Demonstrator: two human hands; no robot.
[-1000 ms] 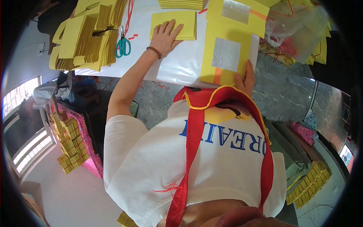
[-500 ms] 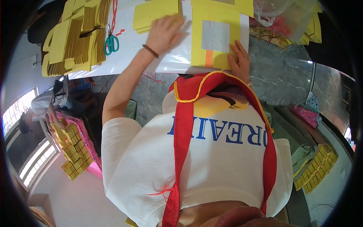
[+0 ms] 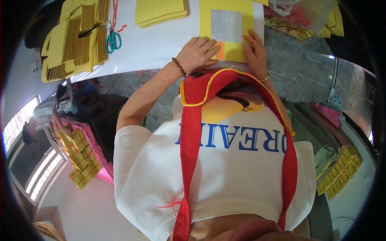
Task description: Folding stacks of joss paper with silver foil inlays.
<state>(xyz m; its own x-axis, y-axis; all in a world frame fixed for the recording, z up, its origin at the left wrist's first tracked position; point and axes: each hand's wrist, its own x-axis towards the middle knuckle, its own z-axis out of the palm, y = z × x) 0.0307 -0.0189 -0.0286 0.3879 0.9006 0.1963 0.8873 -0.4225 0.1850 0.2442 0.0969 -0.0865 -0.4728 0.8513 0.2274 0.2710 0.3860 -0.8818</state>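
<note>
Head view. We find both hands at the upper centre of the frame, laid on a yellow sheet [image 3: 231,50] that carries a silver foil square [image 3: 226,25]. The left hand [image 3: 198,54] rests palm down with fingers stretched out flat toward the right, covering the sheet's lower left corner, where an orange strip [image 3: 219,51] shows beside the fingertips. A beaded bracelet [image 3: 179,67] circles its wrist, and the forearm runs down-left to a bent elbow. The right hand [image 3: 254,50] lies flat too, fingers pointing up the frame along the sheet's right edge, a thin bangle [image 3: 265,79] at the wrist. Neither hand pinches anything; both press the sheet down.

The sheet lies on a white covering [image 3: 161,44] spread over the worktop [image 3: 305,80], whose grey marbled surface shows bare to the right of the hands. Just above the left hand sits a stack of yellow paper [image 3: 161,12], apart from the fingers. Green-handled scissors [image 3: 113,40] lie well left, beside folded yellow bundles [image 3: 76,36] at the upper left.

The sheet's upper part is cut off by the frame's top edge. Its lower edge and the worktop's near edge are hidden behind the red strap [image 3: 193,132] and the white shirt [image 3: 225,172], so we cannot tell how near the sheet sits to the edge. A clear bag [image 3: 305,16] at the upper right is hard to make out.
</note>
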